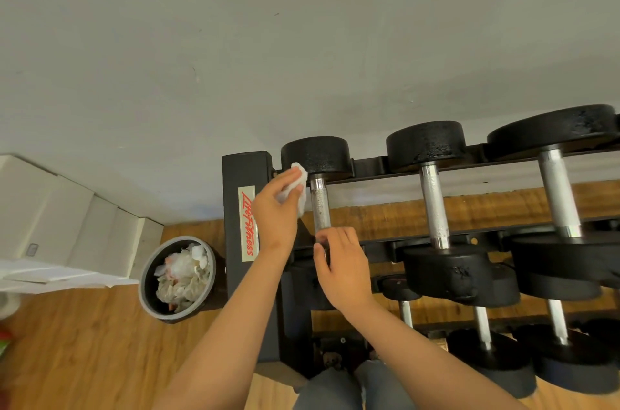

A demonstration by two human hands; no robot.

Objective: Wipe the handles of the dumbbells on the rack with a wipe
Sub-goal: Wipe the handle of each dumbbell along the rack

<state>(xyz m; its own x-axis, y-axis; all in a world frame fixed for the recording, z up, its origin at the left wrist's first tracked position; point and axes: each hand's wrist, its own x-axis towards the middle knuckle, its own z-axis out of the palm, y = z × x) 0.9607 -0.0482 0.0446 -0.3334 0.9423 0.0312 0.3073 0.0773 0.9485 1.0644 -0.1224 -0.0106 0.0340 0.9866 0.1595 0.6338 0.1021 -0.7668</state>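
Observation:
A black dumbbell rack (245, 208) holds several dumbbells with black heads and metal handles. My left hand (275, 211) grips a crumpled white wipe (297, 188) just left of the leftmost top dumbbell's handle (319, 205), near its far head. My right hand (340, 262) curls its fingers round the near end of that same handle, hiding the near head. Two bigger dumbbells (434, 205) (558, 194) lie to the right on the top tier.
A round dark bin (147, 278) full of used wipes stands on the wooden floor left of the rack. White steps (67, 208) sit at far left. Lower tiers hold smaller dumbbells (483, 325). My knees show at the bottom edge.

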